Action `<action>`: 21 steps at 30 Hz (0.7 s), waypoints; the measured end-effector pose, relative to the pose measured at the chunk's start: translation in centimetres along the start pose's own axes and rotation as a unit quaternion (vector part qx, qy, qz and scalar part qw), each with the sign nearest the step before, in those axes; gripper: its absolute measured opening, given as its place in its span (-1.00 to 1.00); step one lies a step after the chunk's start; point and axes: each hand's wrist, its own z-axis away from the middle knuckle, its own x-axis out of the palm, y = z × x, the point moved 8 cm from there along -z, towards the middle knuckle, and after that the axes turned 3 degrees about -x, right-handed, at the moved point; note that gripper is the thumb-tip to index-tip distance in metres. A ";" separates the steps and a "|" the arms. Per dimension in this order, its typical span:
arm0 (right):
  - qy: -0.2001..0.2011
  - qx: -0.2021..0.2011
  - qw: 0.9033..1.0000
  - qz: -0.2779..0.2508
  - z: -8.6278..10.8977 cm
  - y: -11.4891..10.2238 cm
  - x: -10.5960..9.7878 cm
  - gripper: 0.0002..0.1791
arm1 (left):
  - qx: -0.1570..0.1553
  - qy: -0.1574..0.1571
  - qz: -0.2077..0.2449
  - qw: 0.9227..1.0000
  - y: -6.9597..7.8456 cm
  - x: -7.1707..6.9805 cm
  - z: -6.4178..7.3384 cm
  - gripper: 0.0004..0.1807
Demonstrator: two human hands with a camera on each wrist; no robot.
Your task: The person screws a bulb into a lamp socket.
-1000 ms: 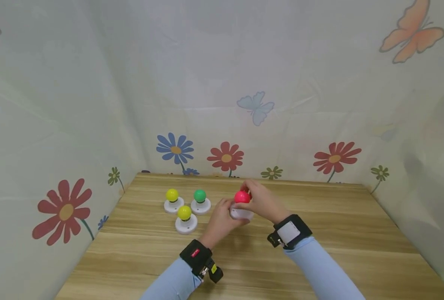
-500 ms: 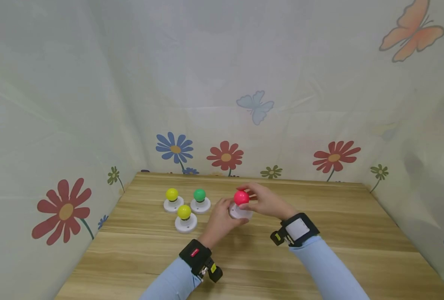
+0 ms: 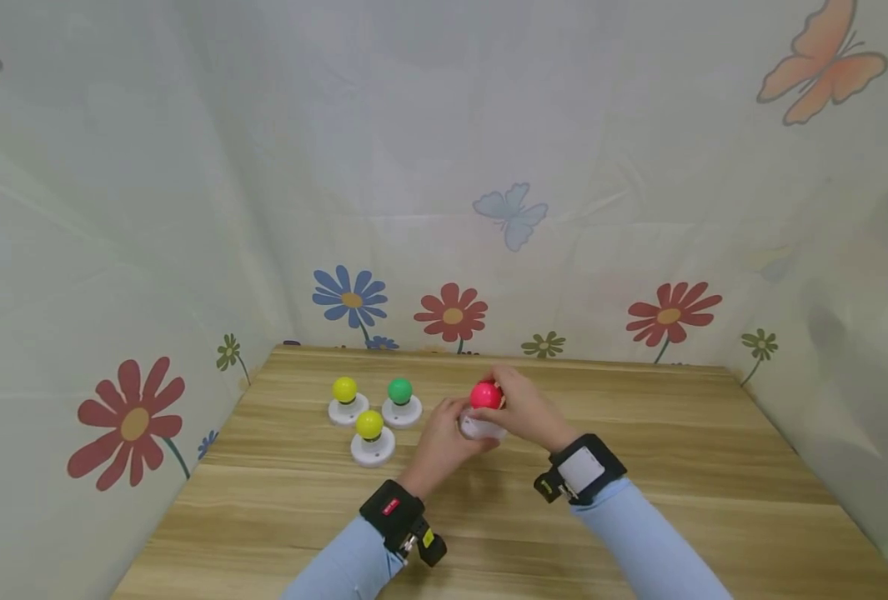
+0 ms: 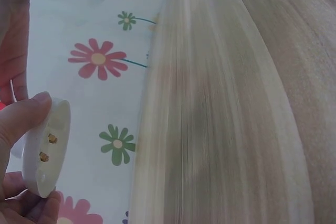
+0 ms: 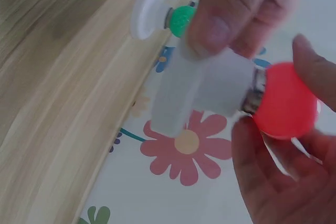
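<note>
My left hand (image 3: 444, 446) grips a round white lamp holder (image 4: 50, 142) by its rim and keeps it above the wooden table, with two brass contacts showing on its underside. A red light bulb (image 5: 289, 100) sits in the holder's socket, a strip of its metal screw base visible between globe and socket in the right wrist view. My right hand (image 3: 529, 412) has its fingers and thumb around that red globe. Left of my hands stand a green bulb (image 3: 400, 391) and two yellow bulbs, one at the back (image 3: 344, 389) and one nearer (image 3: 369, 425), each upright in a white holder.
The wooden table (image 3: 639, 500) ends at the back against a white curtain (image 3: 413, 167) printed with flowers and butterflies. More of this cloth hangs along both sides. Black straps with small cameras sit on both wrists.
My right hand swung out to the right with its fingers looser on the red bulb, then turned back left around it. The left hand and lamp holder stay nearly in place.
</note>
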 end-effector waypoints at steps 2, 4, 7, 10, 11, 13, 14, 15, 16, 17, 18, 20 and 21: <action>-0.028 -0.036 0.999 -0.025 0.1 -0.3 -0.1 -0.52 | 0.003 0.002 -0.004 1.000 0.1 -0.1 0.1 -0.26; -0.059 -0.062 0.995 -0.049 0.3 -0.5 -0.2 -0.50 | 0.006 0.003 -0.005 1.000 0.2 -0.2 0.1 -0.26; -0.098 -0.067 0.990 -0.082 0.6 -0.5 -0.3 -0.46 | 0.006 0.003 -0.008 1.000 0.3 -0.2 0.1 -0.25; -0.112 -0.052 0.987 -0.100 0.7 -0.4 -0.2 -0.38 | 0.005 0.001 -0.010 1.000 0.2 -0.1 0.1 -0.24; -0.108 -0.040 0.988 -0.102 0.6 -0.2 -0.2 -0.36 | 0.003 0.001 -0.011 1.000 0.2 -0.1 0.1 -0.24; -0.085 -0.007 0.992 -0.096 0.5 0.2 -0.2 -0.32 | 0.002 0.000 -0.010 1.000 0.2 -0.1 0.1 -0.24; -0.070 0.013 0.994 -0.089 0.4 0.5 -0.3 -0.29 | 0.002 0.001 -0.009 1.000 0.2 -0.1 0.1 -0.24; -0.052 0.033 0.995 -0.077 0.4 0.7 -0.4 -0.28 | 0.000 0.000 -0.007 1.000 0.2 0.0 0.0 -0.24; -0.035 0.053 0.996 -0.063 0.4 0.9 -0.4 -0.29 | -0.002 0.000 -0.005 1.000 0.2 0.0 0.0 -0.24; -0.021 0.069 0.996 -0.047 0.3 1.1 -0.4 -0.30 | -0.003 0.000 -0.003 1.000 0.2 0.0 0.1 -0.24; -0.010 0.081 0.996 -0.033 0.4 1.2 -0.5 -0.31 | -0.005 -0.001 -0.001 1.000 0.2 0.0 0.1 -0.24; -0.001 0.089 0.996 -0.012 0.4 1.3 -0.4 -0.36 | -0.007 -0.004 -0.001 1.000 0.2 0.0 0.1 -0.23; 0.000 0.085 0.996 -0.005 0.3 1.2 -0.5 -0.39 | -0.008 -0.006 0.000 1.000 0.2 0.0 0.1 -0.23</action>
